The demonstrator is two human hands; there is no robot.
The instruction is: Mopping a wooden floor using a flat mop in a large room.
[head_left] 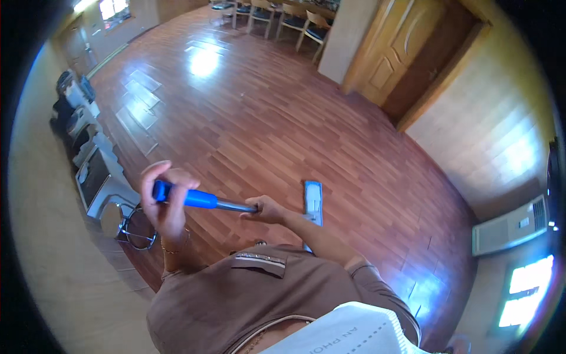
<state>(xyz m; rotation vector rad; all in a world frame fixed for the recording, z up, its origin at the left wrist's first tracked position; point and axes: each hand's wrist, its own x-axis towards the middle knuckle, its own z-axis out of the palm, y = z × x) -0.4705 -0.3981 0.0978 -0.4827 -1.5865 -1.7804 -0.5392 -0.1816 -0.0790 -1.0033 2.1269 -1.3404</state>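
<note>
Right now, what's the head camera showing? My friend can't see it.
The left hand holds a blue mop handle; the right hand grips its metal pole. The mop head lies on a shiny brown floor, with a door at upper right.

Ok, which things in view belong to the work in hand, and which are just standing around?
In use:
mop handle, left hand at its blue end, right hand farther down
mop head, resting on the floor

Standing around, untouched:
stool, by the left wall
chairs, at the far end
white appliance, at right
</note>
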